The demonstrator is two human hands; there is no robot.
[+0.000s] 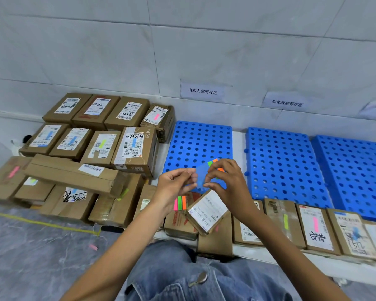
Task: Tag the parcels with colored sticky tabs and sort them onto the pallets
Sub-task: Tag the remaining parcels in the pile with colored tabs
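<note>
My left hand (176, 183) and right hand (228, 181) each pinch the flimsy, featherlight tab sheet (201, 175) by its edges, probably mid-peel.

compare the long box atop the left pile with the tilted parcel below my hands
The long box is narrow and stretched out; the tilted parcel is short and compact. The long box shows only a small barcode label; a white label covers most of the tilted parcel's top face. The long box lies flat; the tilted parcel leans at an angle. Both are brown cardboard, resting on other parcels.
</note>
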